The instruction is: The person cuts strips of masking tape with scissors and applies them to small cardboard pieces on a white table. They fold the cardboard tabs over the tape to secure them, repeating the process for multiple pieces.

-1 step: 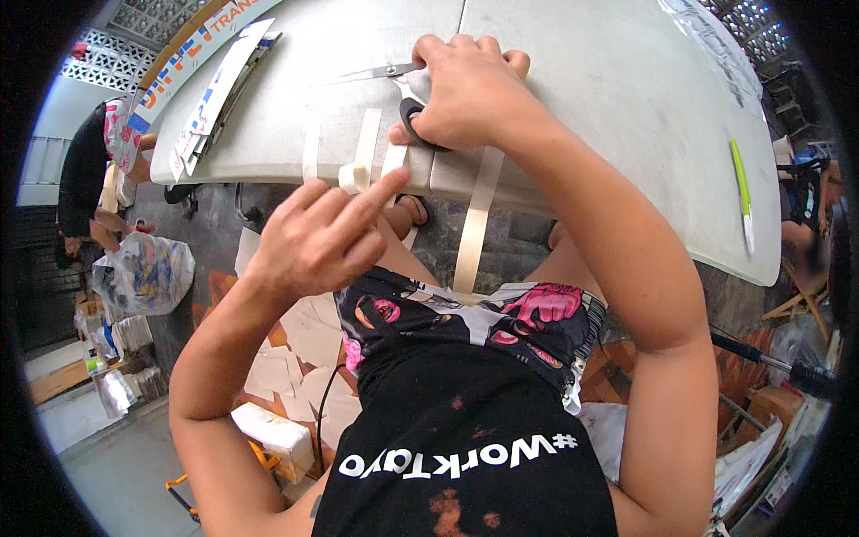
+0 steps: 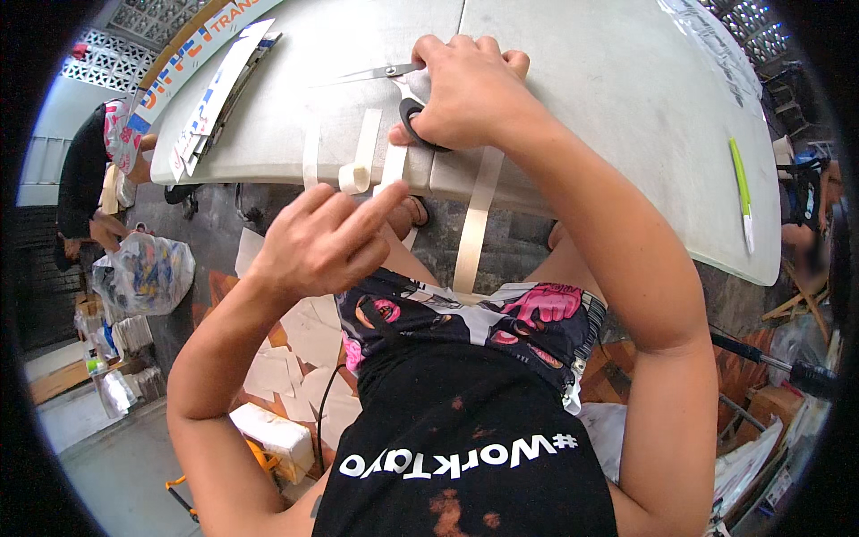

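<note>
In the head view, my right hand (image 2: 470, 94) rests on the pale table (image 2: 573, 116) and grips black-handled scissors (image 2: 410, 112). Their silver blades are spread and point left. The right thumb lies at the top of a short cream strip (image 2: 395, 163) at the table's front edge. My left hand (image 2: 327, 234) has its index finger stretched out to the strip's lower end; the other fingers are loosely bent, with nothing visible in them. Beside it, another strip (image 2: 367, 134) ends in a curled loop. A thin strip (image 2: 310, 157) and a long strip (image 2: 474, 224) also hang over the edge.
Printed boards (image 2: 219, 98) lie on the table's left side. A green-and-white pen-like tool (image 2: 741, 192) lies near the right edge. Paper scraps (image 2: 313, 336) cover the floor left of my lap. At far left a person (image 2: 85, 179) bends by a clear plastic bag (image 2: 145, 273).
My left index finger has slid slightly down and left along the short strip, uncovering more of it. The right hand and scissors have stayed in place.
</note>
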